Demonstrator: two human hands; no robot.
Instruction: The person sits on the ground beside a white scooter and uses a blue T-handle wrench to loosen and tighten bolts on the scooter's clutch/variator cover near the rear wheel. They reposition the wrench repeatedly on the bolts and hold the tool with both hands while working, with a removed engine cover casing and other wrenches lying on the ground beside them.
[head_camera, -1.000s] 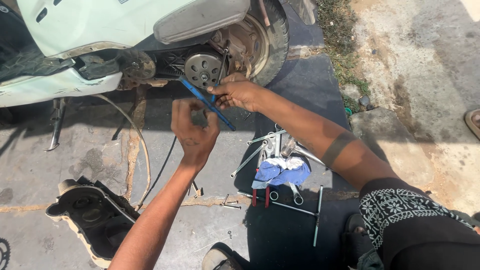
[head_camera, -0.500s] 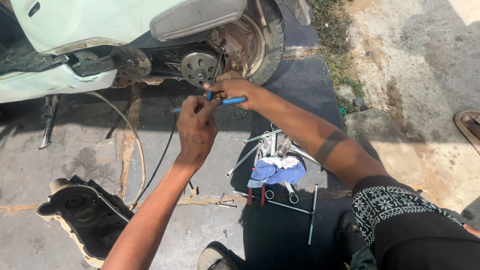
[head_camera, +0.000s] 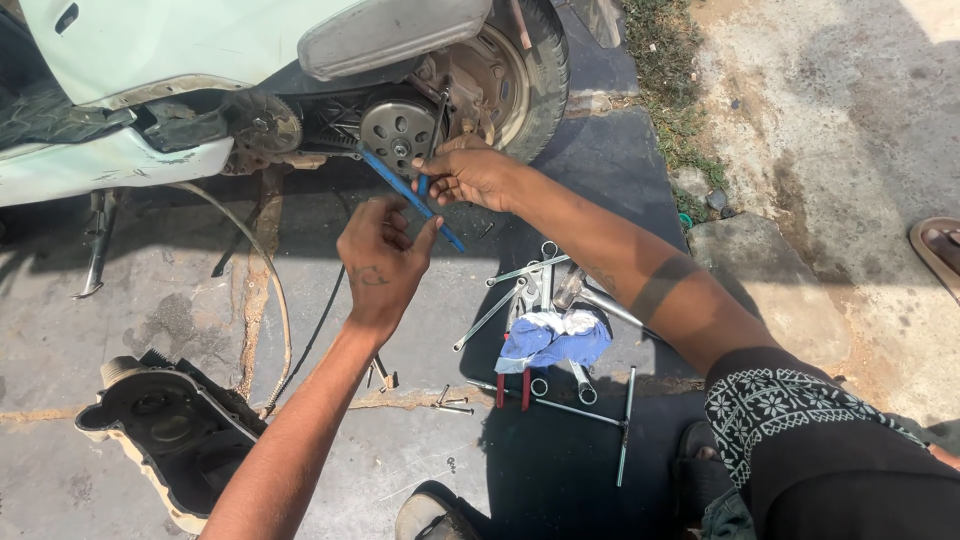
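My right hand (head_camera: 472, 175) is closed on a blue-handled tool (head_camera: 408, 197) whose head sits at the round metal clutch drum (head_camera: 398, 128) of a pale scooter (head_camera: 180, 40). The long blue handle slants down and to the right. My left hand (head_camera: 380, 262) is just below it, fingers apart, with the forefinger tip against the handle. The rear wheel (head_camera: 530, 70) is right behind the drum.
Several spanners (head_camera: 500, 305), red-handled pliers (head_camera: 510, 385) and a blue and white rag (head_camera: 552, 335) lie on the dark mat below my right arm. A removed black engine cover (head_camera: 165, 435) lies at the lower left. A cable (head_camera: 280, 320) trails over the concrete. A sandal (head_camera: 940, 245) shows at the right edge.
The blue handle has swung from level to slanting down-right. My left hand dropped from gripping near the drum to below the handle, fingers loosened. My right hand stays at the drum.
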